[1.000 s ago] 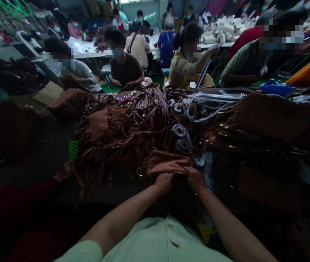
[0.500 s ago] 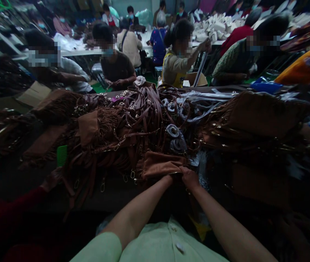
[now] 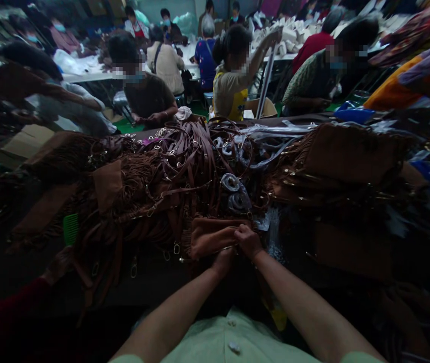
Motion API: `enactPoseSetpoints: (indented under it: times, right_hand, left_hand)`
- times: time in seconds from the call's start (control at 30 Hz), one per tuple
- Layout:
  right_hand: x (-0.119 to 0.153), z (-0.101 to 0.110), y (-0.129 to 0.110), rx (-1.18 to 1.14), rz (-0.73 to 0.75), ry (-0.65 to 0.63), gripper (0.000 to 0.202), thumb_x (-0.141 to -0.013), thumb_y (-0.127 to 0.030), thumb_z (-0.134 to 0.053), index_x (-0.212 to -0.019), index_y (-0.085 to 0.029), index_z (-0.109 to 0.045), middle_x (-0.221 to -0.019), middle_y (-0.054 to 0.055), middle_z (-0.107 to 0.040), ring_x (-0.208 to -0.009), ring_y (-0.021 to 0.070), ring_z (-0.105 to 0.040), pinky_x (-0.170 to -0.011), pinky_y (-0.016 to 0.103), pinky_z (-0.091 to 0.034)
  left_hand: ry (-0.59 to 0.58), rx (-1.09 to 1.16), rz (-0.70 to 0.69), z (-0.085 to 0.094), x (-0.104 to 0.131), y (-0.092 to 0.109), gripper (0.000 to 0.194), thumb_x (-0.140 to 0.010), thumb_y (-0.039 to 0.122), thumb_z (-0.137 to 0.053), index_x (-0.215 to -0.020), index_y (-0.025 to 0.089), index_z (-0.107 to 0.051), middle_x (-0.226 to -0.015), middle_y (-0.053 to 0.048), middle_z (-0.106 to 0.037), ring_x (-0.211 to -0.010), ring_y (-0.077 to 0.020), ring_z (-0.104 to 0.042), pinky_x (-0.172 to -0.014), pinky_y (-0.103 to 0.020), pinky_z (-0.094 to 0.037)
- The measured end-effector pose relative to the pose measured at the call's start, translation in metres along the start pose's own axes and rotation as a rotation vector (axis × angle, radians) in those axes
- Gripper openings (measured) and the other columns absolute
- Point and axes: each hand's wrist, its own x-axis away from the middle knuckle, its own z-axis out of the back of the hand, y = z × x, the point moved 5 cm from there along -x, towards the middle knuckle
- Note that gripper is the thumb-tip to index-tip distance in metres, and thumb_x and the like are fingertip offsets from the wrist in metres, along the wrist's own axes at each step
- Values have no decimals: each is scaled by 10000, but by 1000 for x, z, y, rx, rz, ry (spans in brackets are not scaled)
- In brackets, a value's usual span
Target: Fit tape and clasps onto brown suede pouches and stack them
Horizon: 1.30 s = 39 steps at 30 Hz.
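Observation:
A brown suede-like bag [image 3: 211,236] with fringe at its left side lies at the table's near edge in front of me. My right hand [image 3: 248,241] is closed on the near right edge of this bag, fingers curled into the material. My left hand [image 3: 224,260] is at the bag's near edge, just left of the right hand. Its fingers are hidden by the bag, so their grip does not show. A gold-coloured metal edge glints along the opening between the hands.
Brown straps with metal clasps [image 3: 196,146] pile up behind the bag. Plastic-wrapped coils [image 3: 230,182] lie nearby. Fringed bags [image 3: 347,154] are stacked at right, others [image 3: 107,184] at left. A co-worker's hand [image 3: 58,264] holds a green comb [image 3: 70,229]. People sit across the table.
The whole view has shifted a little. My left hand has come back toward me, and more of it shows at the bag's edge. My right hand still grips the bag.

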Motion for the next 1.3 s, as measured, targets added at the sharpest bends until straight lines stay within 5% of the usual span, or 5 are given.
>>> enactPoseSetpoints:
  times: [0.3, 0.63, 0.77, 0.97, 1.3]
  right_hand:
    - [11, -23, -7, -87, 70, -123, 171, -875, -209, -488, -886, -203, -659, -966, 62, -580, -935, 170, -474, -835, 279, -378]
    - [41, 0, -18, -205, -47, -50, 365, -834, -125, -440, -1166, -192, -576, -1126, 62, -606, -1094, 181, -475, -1096, 408, -200]
    - [42, 14, -1, -334, -128, 45, 226, -885, -230, -452, -1004, -206, -643, -999, 43, -652, -992, 165, -537, -974, 328, -361]
    - [3, 38, 74, -297, -527, 275, 274, -888, -348, -460, -912, -190, -683, -911, 56, -670, -870, 179, -574, -815, 289, -429]
    - [-92, 37, 67, -58, -700, 9, 352, -908, -407, -420, -993, -197, -690, -862, 119, -689, -773, 181, -628, -693, 265, -416]
  left_hand:
    - [118, -537, -232, -1, 23, -4, 251, -904, 166, -412, -1095, 225, -564, -1202, -75, -523, -1123, -228, -454, -1003, -394, -352]
    - [205, -33, -64, 2, 0, -5, 210, -854, 78, -368, -912, 169, -548, -969, -50, -578, -916, -147, -524, -861, -272, -428]
    - [126, 107, -69, 5, -8, -13, 106, -813, 119, -451, -809, 172, -542, -864, -13, -580, -834, -135, -528, -792, -249, -426]
    - [14, 277, 20, 12, -17, -24, 64, -773, 168, -530, -816, 147, -572, -816, 1, -589, -782, -130, -523, -717, -226, -418]
    - [-15, 405, -17, 8, -21, -34, 80, -730, 158, -568, -808, 138, -573, -807, 1, -568, -762, -127, -501, -674, -212, -386]
